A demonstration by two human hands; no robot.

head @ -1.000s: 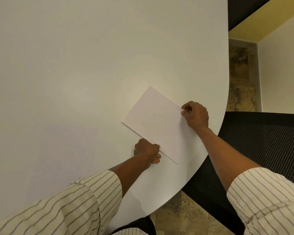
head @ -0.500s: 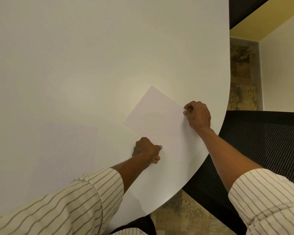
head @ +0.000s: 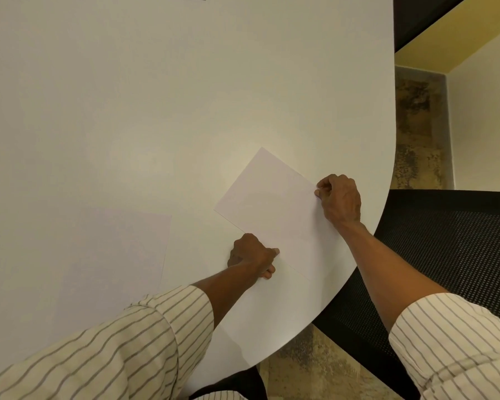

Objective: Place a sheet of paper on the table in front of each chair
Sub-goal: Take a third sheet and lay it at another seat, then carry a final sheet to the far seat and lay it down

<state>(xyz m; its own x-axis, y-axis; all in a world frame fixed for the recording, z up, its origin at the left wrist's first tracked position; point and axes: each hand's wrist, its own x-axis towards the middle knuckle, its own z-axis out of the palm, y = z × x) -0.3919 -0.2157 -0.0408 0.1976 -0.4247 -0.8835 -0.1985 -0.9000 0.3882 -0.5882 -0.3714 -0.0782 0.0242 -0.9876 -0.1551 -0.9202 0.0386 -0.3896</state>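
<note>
Sheet (head: 274,209): on tabletop (head: 156,96), near black chair (head: 451,243)
Left hand (head: 253,255): fingers pinch its left edge
Right hand (head: 339,199): fingers pinch its right edge

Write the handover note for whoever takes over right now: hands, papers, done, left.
Left hand pinches the near edge of the sheet; right hand pinches its right edge.
The sheet lies angled on the table, before the black mesh chair.
Done: a second sheet lies flat to the left.
Left: let go of this sheet; other chairs are out of view, so check them.
</note>
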